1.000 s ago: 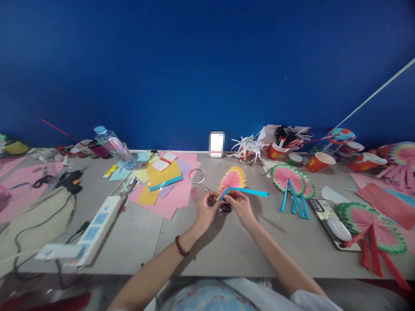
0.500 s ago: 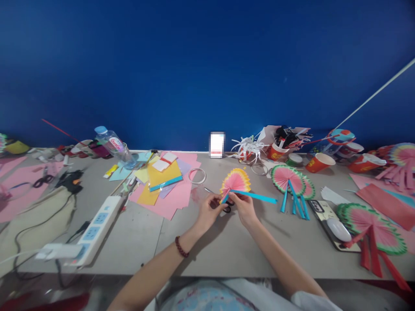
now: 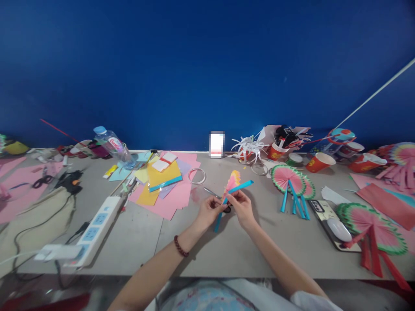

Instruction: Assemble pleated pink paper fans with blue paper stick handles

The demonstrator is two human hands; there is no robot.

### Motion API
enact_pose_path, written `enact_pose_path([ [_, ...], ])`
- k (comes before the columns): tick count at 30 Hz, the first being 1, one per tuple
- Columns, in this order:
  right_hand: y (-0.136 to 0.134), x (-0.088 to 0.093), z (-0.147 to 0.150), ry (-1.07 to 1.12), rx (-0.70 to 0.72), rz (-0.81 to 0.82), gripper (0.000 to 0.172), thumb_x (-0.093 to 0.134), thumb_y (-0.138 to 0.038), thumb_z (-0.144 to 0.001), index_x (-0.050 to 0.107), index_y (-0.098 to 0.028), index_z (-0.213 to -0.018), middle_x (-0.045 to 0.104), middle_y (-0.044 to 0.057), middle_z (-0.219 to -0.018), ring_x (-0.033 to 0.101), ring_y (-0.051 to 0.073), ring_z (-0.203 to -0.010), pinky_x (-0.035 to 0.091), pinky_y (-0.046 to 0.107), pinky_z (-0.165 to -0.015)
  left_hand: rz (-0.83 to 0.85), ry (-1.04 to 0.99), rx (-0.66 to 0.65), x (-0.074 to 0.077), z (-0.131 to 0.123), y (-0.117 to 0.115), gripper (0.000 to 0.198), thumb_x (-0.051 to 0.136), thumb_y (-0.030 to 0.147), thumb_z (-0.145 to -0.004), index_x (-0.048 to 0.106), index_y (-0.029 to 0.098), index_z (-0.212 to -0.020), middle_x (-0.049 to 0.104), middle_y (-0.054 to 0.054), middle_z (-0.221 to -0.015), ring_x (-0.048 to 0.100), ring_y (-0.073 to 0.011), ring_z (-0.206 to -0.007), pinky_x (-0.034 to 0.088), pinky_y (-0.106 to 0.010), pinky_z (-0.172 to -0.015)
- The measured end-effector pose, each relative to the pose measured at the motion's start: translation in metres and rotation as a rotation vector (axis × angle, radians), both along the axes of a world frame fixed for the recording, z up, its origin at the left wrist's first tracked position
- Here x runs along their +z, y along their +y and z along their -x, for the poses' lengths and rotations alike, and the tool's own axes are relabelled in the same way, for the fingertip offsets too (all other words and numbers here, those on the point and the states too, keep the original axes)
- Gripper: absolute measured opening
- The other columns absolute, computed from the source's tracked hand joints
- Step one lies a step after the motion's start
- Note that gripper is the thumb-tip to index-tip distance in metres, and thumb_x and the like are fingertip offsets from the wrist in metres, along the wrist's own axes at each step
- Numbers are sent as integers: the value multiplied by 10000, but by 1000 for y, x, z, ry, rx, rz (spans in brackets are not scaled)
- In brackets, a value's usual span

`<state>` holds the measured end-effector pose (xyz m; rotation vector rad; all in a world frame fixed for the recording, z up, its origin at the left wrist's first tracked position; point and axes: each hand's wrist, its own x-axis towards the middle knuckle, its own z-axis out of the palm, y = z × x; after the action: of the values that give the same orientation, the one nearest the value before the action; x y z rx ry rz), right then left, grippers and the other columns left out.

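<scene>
Between my hands, above the table, is a pleated paper fan (image 3: 234,179), pink with a yellow edge and turned nearly edge-on. My left hand (image 3: 210,211) pinches its lower end. My right hand (image 3: 240,206) is closed at the fan's base on a blue paper strip (image 3: 243,185), which points up to the right. Another blue length (image 3: 218,222) hangs below my left fingertips; whether it is the same strip I cannot tell. Behind my hands lie scissors (image 3: 212,192), their handles partly hidden.
Finished-looking pink and green fans (image 3: 288,179) lie on the right, near a phone with a mouse (image 3: 339,229) on it. Coloured paper sheets (image 3: 165,172), a water bottle (image 3: 113,144) and a power strip (image 3: 99,229) are on the left. Paper cups (image 3: 320,164) stand at the back right.
The fan has turned from facing me to nearly edge-on and looks narrower. The blue strip now tilts upward, and a blue length shows below my left hand.
</scene>
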<state>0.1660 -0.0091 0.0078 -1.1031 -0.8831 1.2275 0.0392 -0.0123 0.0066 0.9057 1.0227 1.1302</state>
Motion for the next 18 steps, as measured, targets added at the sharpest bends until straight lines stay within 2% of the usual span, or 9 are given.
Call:
enact_pose_path([
  [4,0,3,2,-22,73,31,330,822,-423,-541,621,-195,-673,642,-17,-635,558,121,-571,474,250,-581,6,19,29,-4,4,4,464,875,452,-417,541,156,-543,565,19,-491,504,-92,-472,373,-228,-488],
  [7,0,4,3,-68,69,34,322,814,-434,-542,630,-191,-646,652,-2,-625,577,136,-584,487,262,-589,-37,92,28,-4,6,3,441,863,443,-456,537,163,-553,534,30,-491,475,-88,-470,358,-228,-485],
  [10,1,4,0,-87,14,45,319,807,-445,-544,635,-186,-611,657,14,-600,588,150,-575,496,279,-584,-167,232,51,0,7,-1,342,831,406,-553,590,170,-611,558,11,-567,481,-105,-535,383,-241,-531],
  [13,4,1,-5,-51,-14,36,311,811,-431,-546,637,-183,-616,659,12,-589,592,147,-558,505,284,-586,-318,313,100,6,8,-5,257,806,364,-614,646,186,-707,610,-25,-722,535,-142,-692,420,-253,-628],
  [16,7,-1,-9,16,-31,5,318,799,-438,-576,650,-188,-702,679,8,-644,614,150,-584,518,290,-602,-227,197,179,7,8,-2,317,806,395,-611,615,196,-769,588,4,-714,528,-116,-638,408,-239,-594],
  [18,8,-1,-10,36,-23,-23,327,788,-442,-604,667,-192,-777,704,21,-725,644,168,-651,530,308,-650,-60,74,87,4,8,1,374,804,453,-597,604,181,-759,557,30,-614,489,-91,-533,380,-230,-537],
])
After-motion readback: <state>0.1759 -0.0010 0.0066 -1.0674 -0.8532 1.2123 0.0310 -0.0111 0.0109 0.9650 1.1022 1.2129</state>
